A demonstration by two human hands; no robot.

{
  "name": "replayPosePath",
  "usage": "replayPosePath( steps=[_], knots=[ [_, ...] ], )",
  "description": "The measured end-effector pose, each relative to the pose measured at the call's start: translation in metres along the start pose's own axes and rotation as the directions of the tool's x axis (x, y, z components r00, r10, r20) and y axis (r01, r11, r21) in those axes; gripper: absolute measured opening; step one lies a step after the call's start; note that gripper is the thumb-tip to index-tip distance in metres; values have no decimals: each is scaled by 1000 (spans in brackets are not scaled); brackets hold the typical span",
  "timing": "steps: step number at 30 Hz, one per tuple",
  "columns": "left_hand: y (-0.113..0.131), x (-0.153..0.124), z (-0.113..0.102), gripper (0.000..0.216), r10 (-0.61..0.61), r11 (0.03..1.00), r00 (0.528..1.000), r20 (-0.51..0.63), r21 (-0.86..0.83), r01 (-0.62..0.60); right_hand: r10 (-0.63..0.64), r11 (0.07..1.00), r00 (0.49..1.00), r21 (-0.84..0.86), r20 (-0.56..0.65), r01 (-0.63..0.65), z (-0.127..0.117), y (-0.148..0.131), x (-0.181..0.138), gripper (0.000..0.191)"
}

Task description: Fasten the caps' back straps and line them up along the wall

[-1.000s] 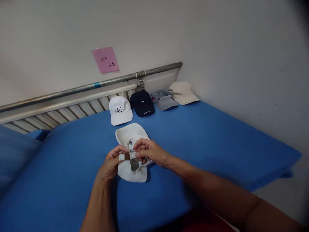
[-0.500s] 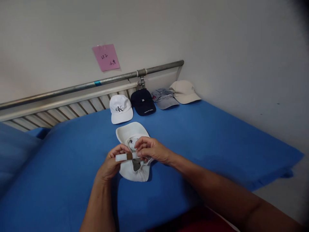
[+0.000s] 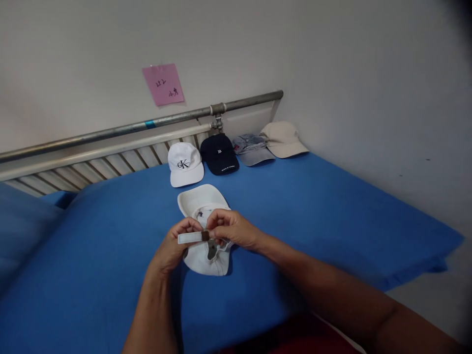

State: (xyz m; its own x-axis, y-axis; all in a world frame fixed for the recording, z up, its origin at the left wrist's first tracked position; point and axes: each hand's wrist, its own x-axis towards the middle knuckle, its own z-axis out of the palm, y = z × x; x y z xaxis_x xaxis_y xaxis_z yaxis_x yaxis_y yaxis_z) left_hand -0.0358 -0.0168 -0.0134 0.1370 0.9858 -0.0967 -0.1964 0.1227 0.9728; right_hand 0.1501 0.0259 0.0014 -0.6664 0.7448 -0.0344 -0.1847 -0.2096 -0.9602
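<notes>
A white baseball cap (image 3: 204,195) lies upturned on the blue sheet, brim pointing away from me, its inside partly hidden by my fingers. Its pale back strap (image 3: 189,238) stretches between my hands, with a brown sliding loop (image 3: 205,236) around it. My left hand (image 3: 170,246) pinches the strap near the loop, and the strap's free end sticks out to the left. At the loop's right side, my right hand (image 3: 234,228) grips the strap with thumb and fingertips.
Along the far edge of the blue-covered bed (image 3: 295,206) sit a white cap (image 3: 186,167), a black cap (image 3: 220,155), a grey cap (image 3: 254,150) and a beige cap (image 3: 283,140). Behind them are a radiator (image 3: 121,155) and a metal pipe (image 3: 177,117). A pink note (image 3: 163,84) hangs on the wall.
The brown loop has slid right along the strap towards my right fingers, leaving a longer free end on the left. My left fingers have moved slightly right with it.
</notes>
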Motion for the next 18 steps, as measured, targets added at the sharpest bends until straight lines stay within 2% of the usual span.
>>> replayPosePath(
  steps=[6,8,11,15,18],
  knots=[
    [3,0,3,20,-28,1000,999,-26,0,28,74,991,997,-117,18,-72,-1,-6,-2,19],
    [6,-1,3,19,-40,999,998,-50,11,41,99,990,995,-108,34,-95,-2,-6,-2,21],
    [11,-3,2,30,-5,1000,998,-64,17,6,152,986,986,-84,62,-147,-3,-6,-1,18],
    [15,-6,-2,43,39,998,999,-17,40,-38,175,980,982,-105,65,-168,-4,-5,0,18],
    [17,-10,-6,34,32,982,998,56,184,-42,145,983,989,-119,37,-140,-4,-3,0,19]
  ],
)
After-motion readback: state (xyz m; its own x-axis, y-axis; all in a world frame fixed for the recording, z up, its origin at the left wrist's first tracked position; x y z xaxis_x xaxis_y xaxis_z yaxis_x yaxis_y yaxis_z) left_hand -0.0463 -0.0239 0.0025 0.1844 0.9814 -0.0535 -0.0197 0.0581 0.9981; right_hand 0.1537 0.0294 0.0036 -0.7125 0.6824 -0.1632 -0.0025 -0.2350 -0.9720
